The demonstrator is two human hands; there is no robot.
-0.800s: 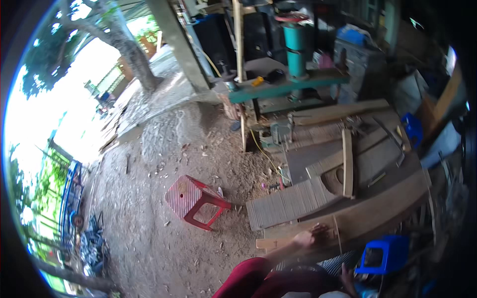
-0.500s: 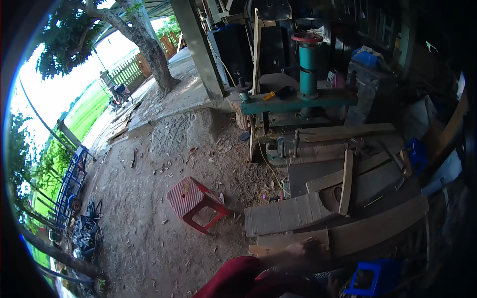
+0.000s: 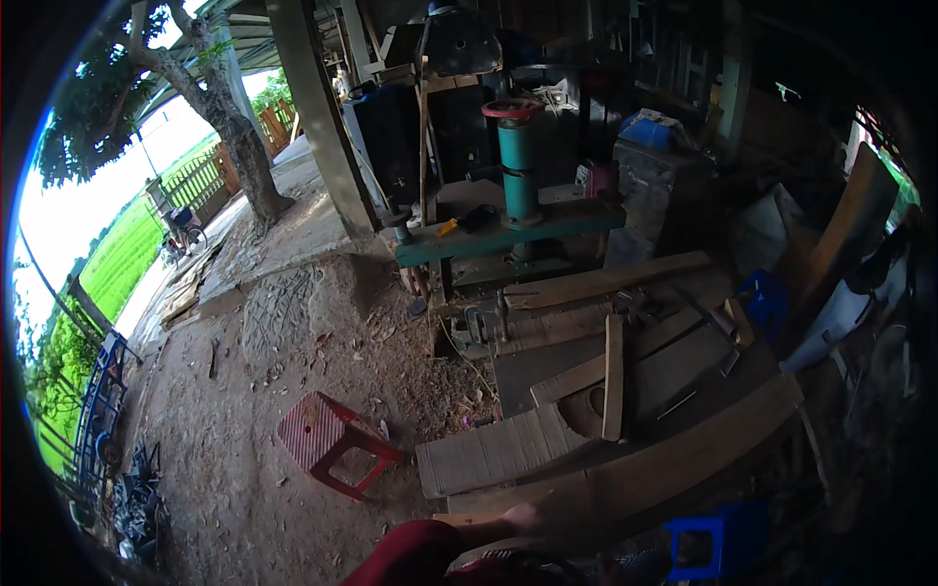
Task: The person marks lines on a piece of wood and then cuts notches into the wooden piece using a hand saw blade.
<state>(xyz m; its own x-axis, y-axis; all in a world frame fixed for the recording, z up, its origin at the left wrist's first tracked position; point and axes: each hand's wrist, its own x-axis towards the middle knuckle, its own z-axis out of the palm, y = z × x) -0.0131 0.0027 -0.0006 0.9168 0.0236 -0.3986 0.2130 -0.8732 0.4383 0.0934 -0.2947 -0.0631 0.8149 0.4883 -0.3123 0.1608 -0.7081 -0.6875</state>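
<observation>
My left hand point(image 3: 522, 518), below a maroon sleeve point(image 3: 408, 553), rests at or just above the near edge of a long curved wooden board point(image 3: 674, 457). Its fingers are dark and smeared, so their pose and anything in them cannot be made out. My right hand does not show; the area by the lower edge is in deep shadow. Beyond the board lies a ridged wooden slab point(image 3: 503, 451). A narrow wooden strip point(image 3: 613, 379) lies across a longer plank point(image 3: 645, 349) on the low work surface. A thin metal rod point(image 3: 676, 405) lies to its right.
A red-and-white striped stool point(image 3: 327, 444) stands on the dirt floor at left. A blue plastic stool point(image 3: 718, 542) is near the lower right. Behind the boards stands a green machine point(image 3: 520, 171) with a red handwheel. A clamp-like metal tool point(image 3: 708, 317) lies at the far right.
The view has swung right, so the scene sits further left in the picture. My left hand has shifted left along the board's near edge. A dim second hand at the lower edge no longer shows.
</observation>
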